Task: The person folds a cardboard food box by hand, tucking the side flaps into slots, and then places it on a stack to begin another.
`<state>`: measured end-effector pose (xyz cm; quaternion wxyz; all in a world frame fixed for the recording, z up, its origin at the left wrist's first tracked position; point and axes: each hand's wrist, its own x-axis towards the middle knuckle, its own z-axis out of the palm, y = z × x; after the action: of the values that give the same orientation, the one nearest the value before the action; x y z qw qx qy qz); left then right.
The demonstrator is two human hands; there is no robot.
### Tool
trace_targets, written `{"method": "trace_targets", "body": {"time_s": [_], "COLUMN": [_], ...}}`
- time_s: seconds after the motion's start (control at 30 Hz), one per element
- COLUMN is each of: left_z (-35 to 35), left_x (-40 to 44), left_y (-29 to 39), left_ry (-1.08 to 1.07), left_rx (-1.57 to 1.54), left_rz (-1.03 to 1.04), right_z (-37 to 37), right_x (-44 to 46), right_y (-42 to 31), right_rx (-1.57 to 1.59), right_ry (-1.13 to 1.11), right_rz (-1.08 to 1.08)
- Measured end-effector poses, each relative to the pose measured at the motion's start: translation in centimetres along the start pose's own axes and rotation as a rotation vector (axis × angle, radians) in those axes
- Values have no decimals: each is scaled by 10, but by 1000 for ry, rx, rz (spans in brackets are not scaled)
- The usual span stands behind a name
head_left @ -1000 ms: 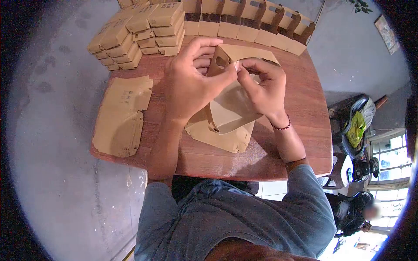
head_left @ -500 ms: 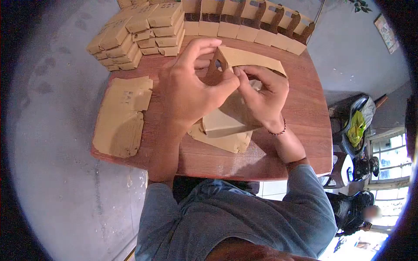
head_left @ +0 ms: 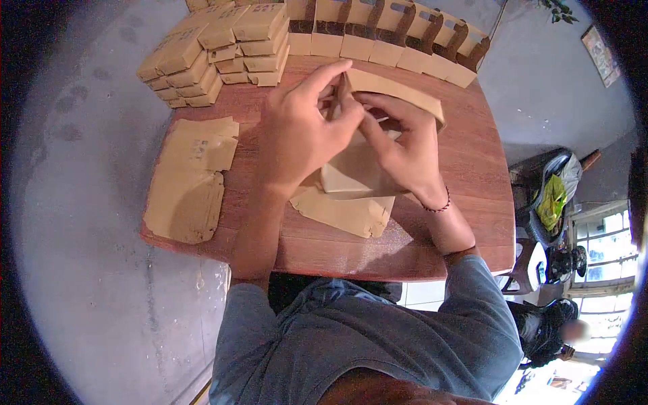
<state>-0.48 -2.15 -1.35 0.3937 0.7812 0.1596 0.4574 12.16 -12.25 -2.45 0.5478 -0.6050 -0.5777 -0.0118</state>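
Note:
A partly folded brown cardboard carrier box is held up over the table between both hands. My left hand pinches its upper left edge, with the forefinger along the top corner and the thumb on the inner side. Fingers of my right hand are closed on the cardboard just beside the left thumb, and the hand covers part of the box's right side. Below it, a flat cardboard blank lies on the table. Another flat printed blank rests at the table's left side.
Stacks of folded flat boxes stand at the back left of the wooden table. A row of assembled carriers with handle holes lines the back edge. A chair and another person are off to the right.
My left fingers have closed in on the box's upper edge, and the handle hole seen before is now covered. The box has shifted up slightly and its lower edge has tilted.

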Motion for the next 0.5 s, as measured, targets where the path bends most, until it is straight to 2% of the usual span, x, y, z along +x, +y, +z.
{"method": "trace_targets", "body": {"time_s": [0.07,0.13,0.2,0.27,0.33,0.4,0.47,0.5], "left_z": [-2,-2,-4,-8,-14,-17,-19,-19], "left_x": [5,10,12,15,16,16,16,16], "left_y": [-6,-15,-15,-8,-13,-21,-28,-25], "left_ry": [37,42,47,40,68,94,252,251], "left_rx": [235,311,389,484,467,448,230,231], "left_rz": [54,44,33,-156,-148,-141,-51,-47], "right_z": [-3,-8,-15,-30,-38,-50,-50,-51], "right_x": [0,-3,-9,-14,-16,-1,12,17], "right_y": [-6,-16,-28,-37,-35,-26,-20,-18], "right_rx": [-23,-151,-86,61,85,-155,-181,-204], "right_ry": [-52,-143,-168,-327,-236,17,73,130], "right_rz": [-43,-178,-139,-264,-275,-584,-548,-515]}}
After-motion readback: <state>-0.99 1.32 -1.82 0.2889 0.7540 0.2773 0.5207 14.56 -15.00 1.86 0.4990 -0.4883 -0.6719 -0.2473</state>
